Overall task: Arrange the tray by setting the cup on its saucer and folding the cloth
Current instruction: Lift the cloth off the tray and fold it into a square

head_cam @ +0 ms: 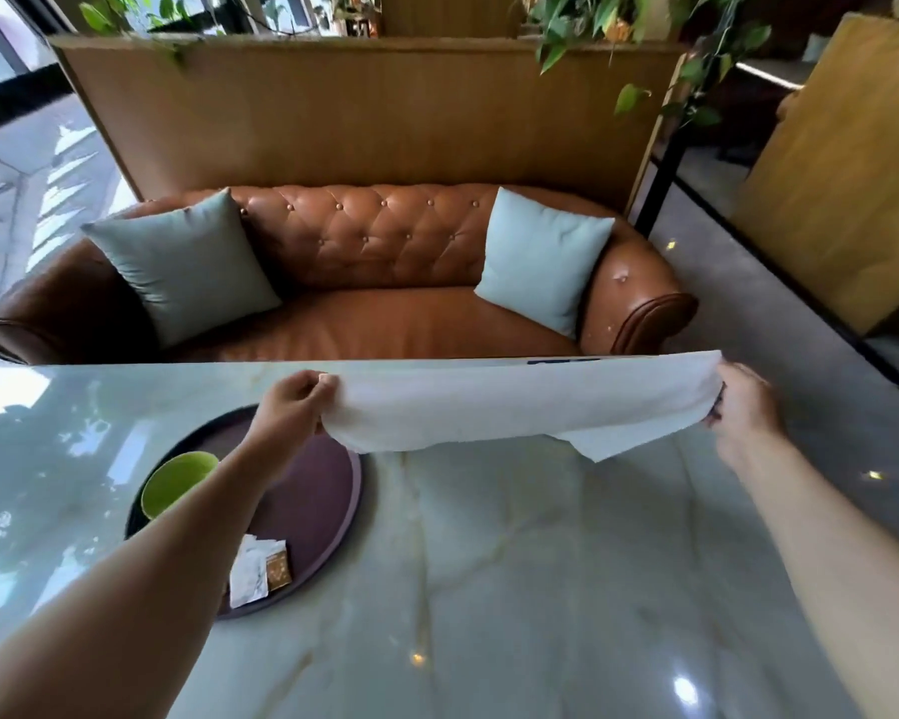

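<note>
A white cloth hangs stretched in the air above the table's far side. My left hand pinches its left end and my right hand grips its right end. A loose corner droops below the middle. A round dark purple tray lies on the table at the left, under my left forearm. On it stands a green cup, partly hidden by that forearm. Whether a saucer lies under the cup cannot be told.
Small white and brown paper packets lie on the tray's near part. The pale glossy marble table fills the foreground. Behind it stands a brown leather sofa with two light blue cushions.
</note>
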